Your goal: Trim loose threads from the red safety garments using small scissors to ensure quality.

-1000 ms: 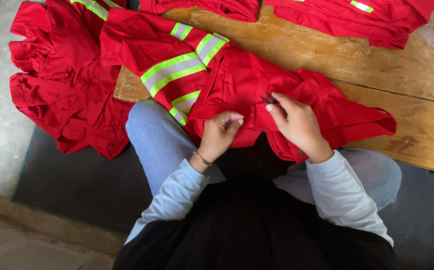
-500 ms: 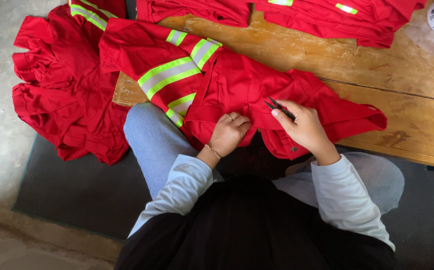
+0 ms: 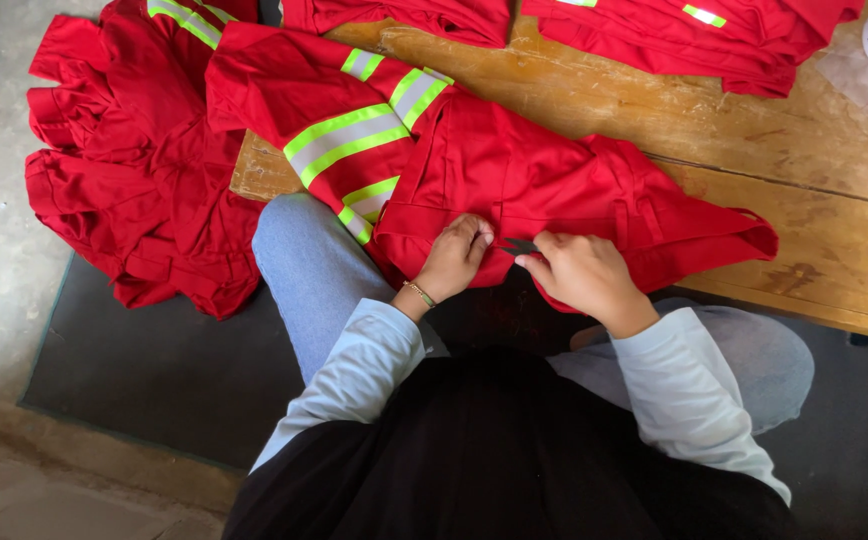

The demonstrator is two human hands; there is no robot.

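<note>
Right hand point(image 3: 584, 275) pinching small dark snips point(image 3: 519, 246); left hand point(image 3: 457, 255) gripping red garment point(image 3: 524, 185) fold.
Garment spread at desk point(image 3: 754, 150) near edge, 12 o'clock from hands; red pile point(image 3: 124, 190) at 9 o'clock.

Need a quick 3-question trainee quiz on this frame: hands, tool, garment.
1. True or false: the right hand holds a small dark tool against the red garment.
2. What is the left hand doing?
A. Pinching the red fabric at the table's edge
B. Resting on the knee
C. Lifting a paper roll
3. Fill in: the garment's reflective stripes are yellow-green and ____.

Key:
1. True. The tool looks like thread snips, though it is too small to be sure.
2. A.
3. Silver-grey.
</note>
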